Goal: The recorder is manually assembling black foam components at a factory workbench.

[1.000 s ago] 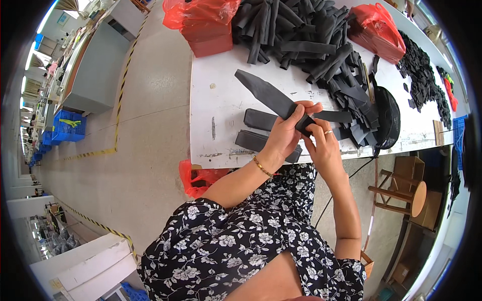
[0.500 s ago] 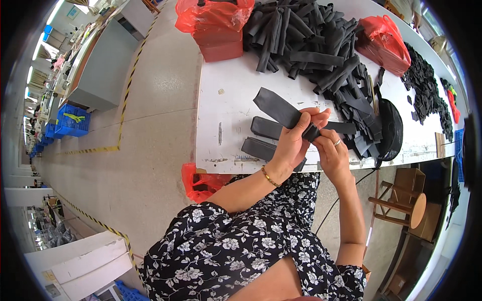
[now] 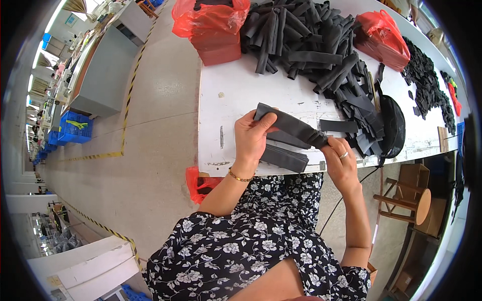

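A black fabric strip (image 3: 293, 125) is stretched between my two hands above the near edge of the white table (image 3: 226, 108). My left hand (image 3: 253, 134) pinches its left end, thumb on top. My right hand (image 3: 342, 163), with a ring on one finger, grips the other end, where the strip looks bunched and creased. Below the strip, partly hidden by it and my left hand, lie flat stacks of similar black strips (image 3: 283, 157). Another short black strip (image 3: 339, 126) rests just beyond my right hand.
A large heap of black strips (image 3: 301, 35) covers the far middle. Red plastic bags (image 3: 216, 42) stand at the far left and far right (image 3: 384, 42). A black mesh bag (image 3: 391, 125) lies to the right, beyond it a pile of small black pieces (image 3: 424, 80). A wooden stool (image 3: 422, 205) is below.
My left hand has slid left along the strip to its far end, away from my right hand. The strip now spans the gap between them. My right hand has shifted slightly right and down.
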Available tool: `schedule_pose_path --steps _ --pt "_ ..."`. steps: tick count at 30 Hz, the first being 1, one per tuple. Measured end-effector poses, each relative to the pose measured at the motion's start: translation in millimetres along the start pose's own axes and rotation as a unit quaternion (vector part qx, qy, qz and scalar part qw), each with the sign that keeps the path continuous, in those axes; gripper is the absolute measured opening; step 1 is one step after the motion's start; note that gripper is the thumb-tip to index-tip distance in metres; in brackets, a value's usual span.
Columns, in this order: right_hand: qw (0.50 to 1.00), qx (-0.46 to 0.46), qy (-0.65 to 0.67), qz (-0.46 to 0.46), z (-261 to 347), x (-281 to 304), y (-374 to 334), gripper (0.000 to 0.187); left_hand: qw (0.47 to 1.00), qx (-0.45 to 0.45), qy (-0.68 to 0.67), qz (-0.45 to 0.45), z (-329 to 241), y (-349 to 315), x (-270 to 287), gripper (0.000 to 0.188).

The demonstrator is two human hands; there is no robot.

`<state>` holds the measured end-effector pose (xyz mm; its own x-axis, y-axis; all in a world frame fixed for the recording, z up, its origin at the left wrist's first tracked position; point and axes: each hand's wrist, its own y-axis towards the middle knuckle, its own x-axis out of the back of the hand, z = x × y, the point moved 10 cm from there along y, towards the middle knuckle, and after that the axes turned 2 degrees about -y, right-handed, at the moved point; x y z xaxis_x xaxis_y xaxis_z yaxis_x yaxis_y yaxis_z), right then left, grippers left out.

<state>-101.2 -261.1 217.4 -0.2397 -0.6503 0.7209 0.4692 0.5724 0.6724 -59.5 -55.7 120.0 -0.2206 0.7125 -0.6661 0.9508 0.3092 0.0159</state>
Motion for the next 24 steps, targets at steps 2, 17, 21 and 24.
schedule_pose_path --steps 2,17,21,24 --pt "1.0 0.008 -0.009 -0.005 4.3 3.8 0.2 0.029 1.0 -0.01 0.003 0.016 -4.4 -2.2 -3.6 0.02" --pt "0.74 -0.424 0.425 -0.303 -70.2 -40.2 -50.8 0.01 0.996 -0.051 -0.036 -0.061 1.8 8.3 14.5 0.002" --pt "0.703 -0.475 0.393 -0.354 -109.7 -7.0 -80.4 0.015 0.992 -0.093 -0.037 -0.079 -5.4 7.9 21.8 0.006" --pt "0.784 -0.463 0.343 -0.231 -86.6 -17.7 -40.9 0.019 0.995 -0.09 0.017 -0.042 2.2 3.7 6.3 0.008"
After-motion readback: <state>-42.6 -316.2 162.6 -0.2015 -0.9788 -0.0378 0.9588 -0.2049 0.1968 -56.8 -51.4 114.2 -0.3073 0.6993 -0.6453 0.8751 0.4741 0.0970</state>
